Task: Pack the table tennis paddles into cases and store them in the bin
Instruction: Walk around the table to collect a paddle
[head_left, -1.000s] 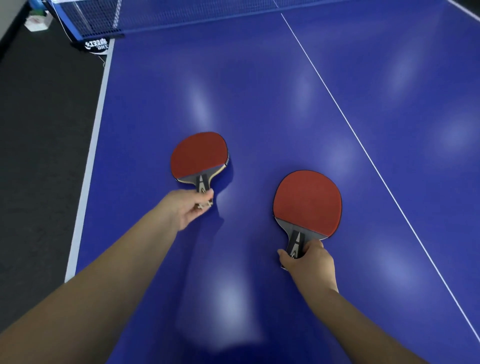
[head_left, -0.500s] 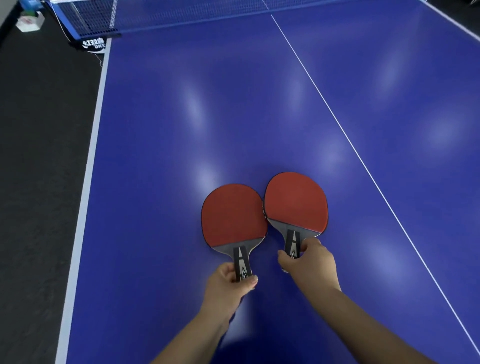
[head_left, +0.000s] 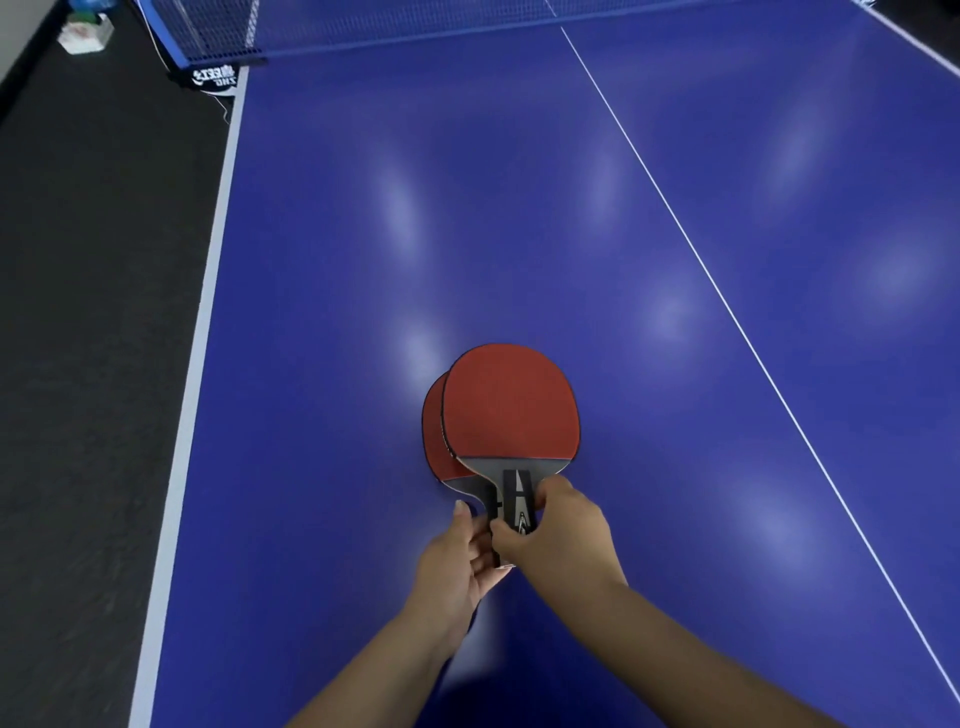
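Two rounded, red-rubbered table tennis paddles lie stacked over the glossy blue table (head_left: 519, 208), the upper paddle (head_left: 511, 402) covering all but the left edge of the lower paddle (head_left: 435, 441). The right hand (head_left: 563, 535) pinches the upper's black-and-grey handle; the left hand (head_left: 454, 564) curls round the lower handle. A blue mesh net (head_left: 363, 21) spans the far end, above dark flooring (head_left: 93, 312).

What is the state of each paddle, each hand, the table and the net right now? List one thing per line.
Top paddle: red face up, overlapping the other.
Lower paddle: mostly covered, left edge showing.
Right hand: grips the top paddle's handle.
Left hand: holds the lower handle.
Table: bare blue.
Net: up.
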